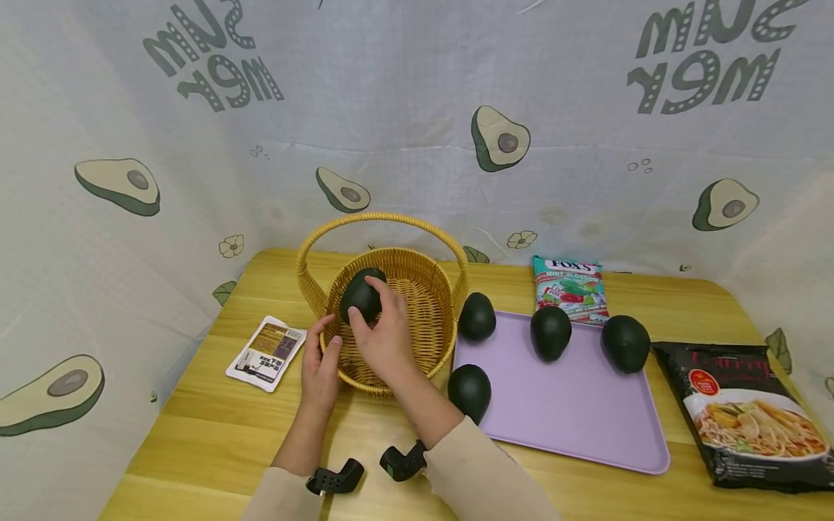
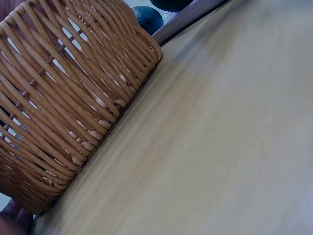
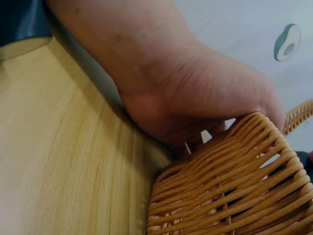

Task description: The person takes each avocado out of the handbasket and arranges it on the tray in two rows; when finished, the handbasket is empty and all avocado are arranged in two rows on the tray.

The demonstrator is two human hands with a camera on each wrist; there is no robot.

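A yellow wicker basket (image 1: 423,318) with a tall arched handle stands on the table. Over its left inner side, my right hand (image 1: 386,336) holds a dark green avocado (image 1: 360,295) between thumb and fingers. My left hand (image 1: 319,376) grips the basket's left rim, thumb at the inner side and fingers outside. The right wrist view shows this left hand (image 3: 195,93) close up against the wicker wall (image 3: 230,181); part of the avocado appears at the right edge. Several more avocados (image 1: 551,333) lie on and beside a lilac tray (image 1: 573,412).
To the basket's left lies a white-edged packet (image 1: 266,354). A teal candy bag (image 1: 570,289) sits behind the tray, and a black noodle pack (image 1: 743,412) lies to its right. A printed curtain (image 1: 404,108) hangs behind the wooden table (image 1: 182,434).
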